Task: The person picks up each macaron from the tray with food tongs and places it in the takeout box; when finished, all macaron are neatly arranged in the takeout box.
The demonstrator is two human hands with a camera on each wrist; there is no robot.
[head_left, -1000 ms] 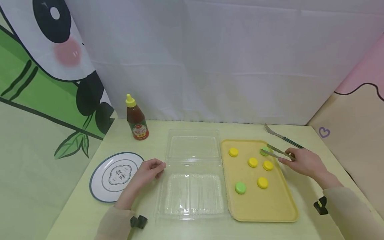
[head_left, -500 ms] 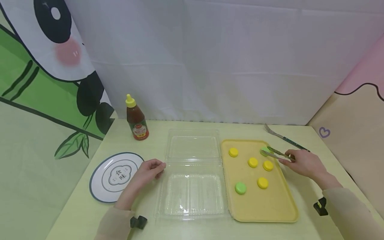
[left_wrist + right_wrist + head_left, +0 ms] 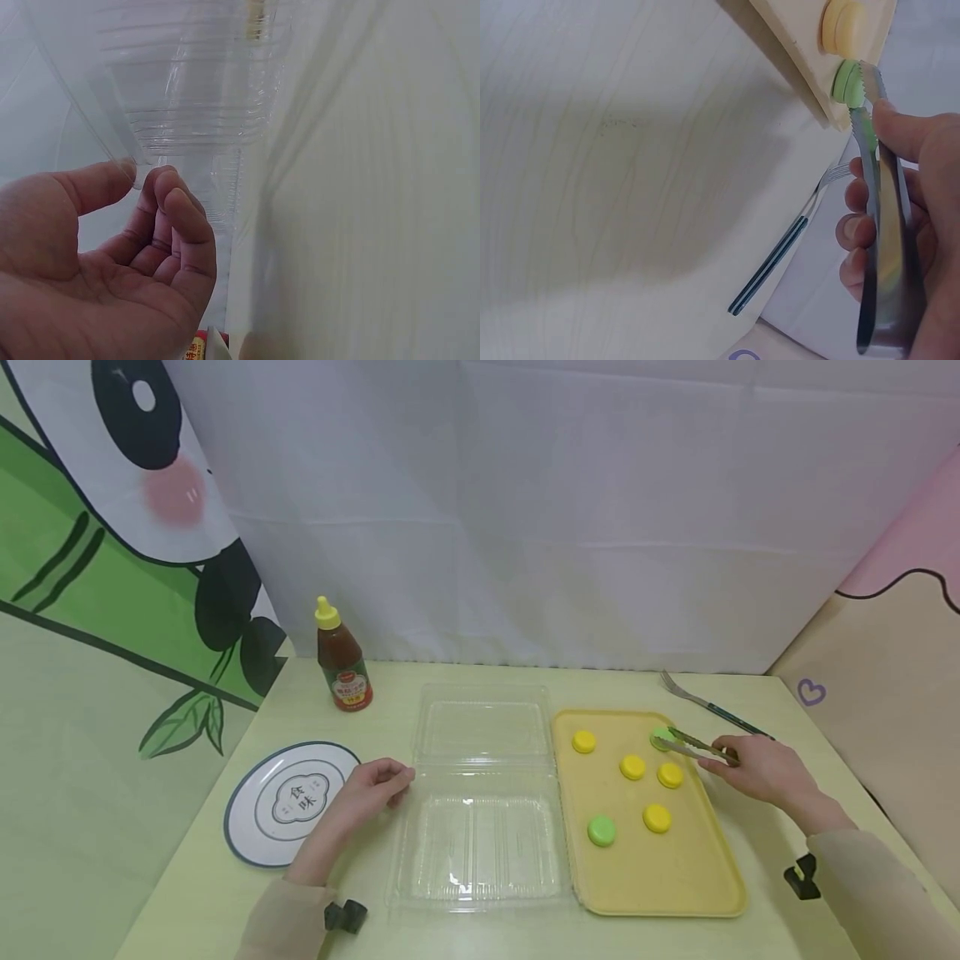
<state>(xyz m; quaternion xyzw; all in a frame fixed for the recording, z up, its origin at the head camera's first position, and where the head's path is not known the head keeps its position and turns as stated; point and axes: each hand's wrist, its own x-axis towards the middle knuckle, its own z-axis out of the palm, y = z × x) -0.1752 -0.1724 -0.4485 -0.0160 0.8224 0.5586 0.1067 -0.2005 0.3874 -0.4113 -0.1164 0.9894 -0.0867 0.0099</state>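
At the left edge of a clear plastic clamshell container, my left hand pinches the rim between thumb and fingertips. The container lies unfolded in the middle of the table. My right hand holds metal tongs, their serrated tips on either side of a green macaron. That macaron lies in the far right corner of a yellow tray. Several yellow macarons and another green macaron are spread over the tray.
A fork with a dark handle lies behind the tray, close to my right hand. A sauce bottle with a yellow cap stands at the back left. The round white plate is partly behind my left forearm. A white cloth hangs at the back.
The tongs' arms have come a little closer together around the green macaron at the far corner. My left hand and the container have stayed in place.
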